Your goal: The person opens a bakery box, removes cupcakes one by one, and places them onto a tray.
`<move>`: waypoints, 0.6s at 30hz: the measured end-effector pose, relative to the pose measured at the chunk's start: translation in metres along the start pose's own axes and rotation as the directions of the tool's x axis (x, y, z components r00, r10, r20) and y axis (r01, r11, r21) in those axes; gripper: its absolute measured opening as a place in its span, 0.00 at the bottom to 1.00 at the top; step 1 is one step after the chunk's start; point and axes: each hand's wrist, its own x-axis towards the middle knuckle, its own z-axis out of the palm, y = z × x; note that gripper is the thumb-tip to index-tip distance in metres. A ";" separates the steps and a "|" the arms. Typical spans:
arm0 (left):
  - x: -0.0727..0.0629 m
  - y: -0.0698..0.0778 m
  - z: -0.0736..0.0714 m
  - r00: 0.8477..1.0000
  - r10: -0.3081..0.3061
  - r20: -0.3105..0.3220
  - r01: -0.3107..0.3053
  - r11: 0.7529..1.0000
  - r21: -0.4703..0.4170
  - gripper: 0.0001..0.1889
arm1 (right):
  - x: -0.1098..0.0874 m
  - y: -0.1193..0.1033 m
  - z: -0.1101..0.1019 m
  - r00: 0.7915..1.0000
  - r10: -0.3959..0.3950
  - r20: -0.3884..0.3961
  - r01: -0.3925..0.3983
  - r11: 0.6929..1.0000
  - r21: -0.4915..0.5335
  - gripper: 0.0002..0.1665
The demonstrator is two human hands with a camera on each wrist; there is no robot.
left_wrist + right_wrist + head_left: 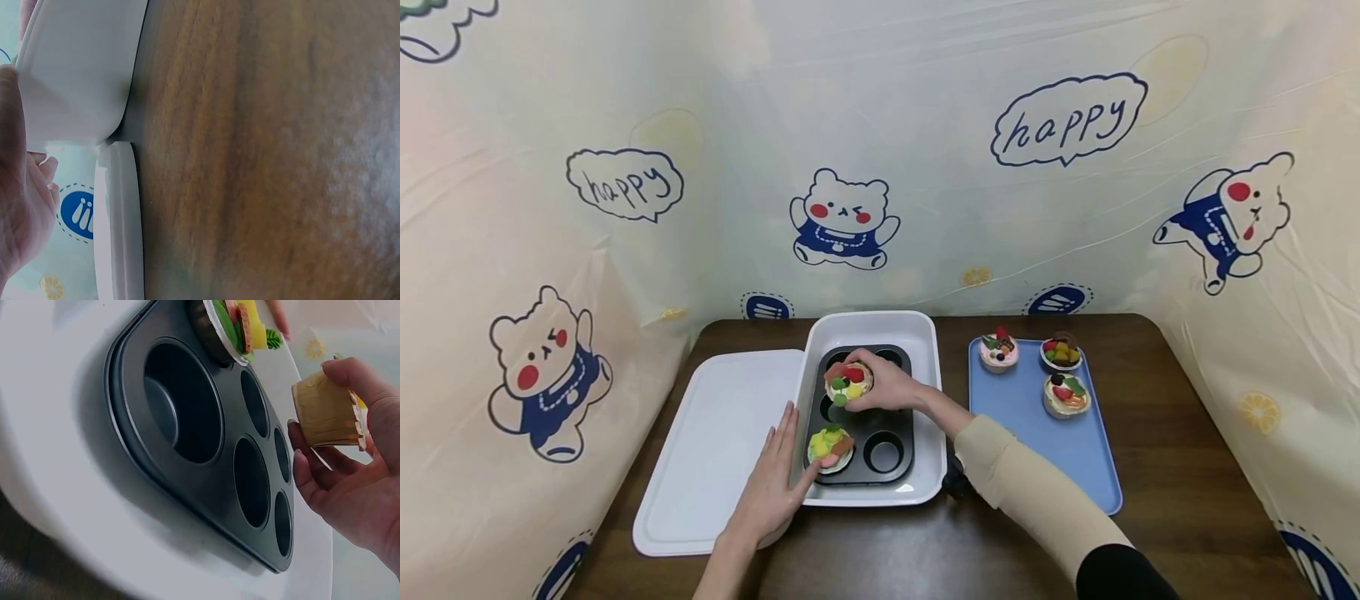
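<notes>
A dark muffin tin (pixel 859 429) lies inside a white rectangular container (pixel 929 367). Over the tin's left side my right hand (pixel 891 386) grips a cupcake (pixel 844 385) topped with red, green and yellow pieces. Its tan wrapper shows between thumb and fingers in the right wrist view, held clear of the tin. A second cupcake (pixel 827 450), with yellow, green and brown toppings, sits in the near left cup. My left hand (pixel 771 492) rests at the container's near left corner, fingers straight along the left rim and thumb across the near edge.
A flat white lid (pixel 715 450) lies left of the container. On the right, a blue tray (pixel 1011 417) carries a pink-topped cupcake (pixel 998 352), a cupcake in a dark cup (pixel 1062 353) and a cream one (pixel 1066 396). A patterned cloth hangs behind the brown table (pixel 1165 467).
</notes>
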 end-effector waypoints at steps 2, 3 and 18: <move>0.000 0.000 0.000 1.000 -0.001 0.000 0.001 1.000 0.001 0.51 | -0.003 0.001 -0.003 1.000 -0.015 -0.023 0.015 1.000 0.000 0.40; 0.000 0.000 0.000 1.000 -0.001 -0.001 0.001 1.000 0.002 0.51 | -0.005 0.002 -0.005 0.999 -0.022 -0.034 0.022 1.000 0.003 0.40; -0.002 -0.001 0.002 0.999 0.032 -0.041 -0.032 0.999 -0.007 0.50 | -0.055 0.006 -0.039 0.972 -0.019 -0.234 0.067 0.977 0.200 0.40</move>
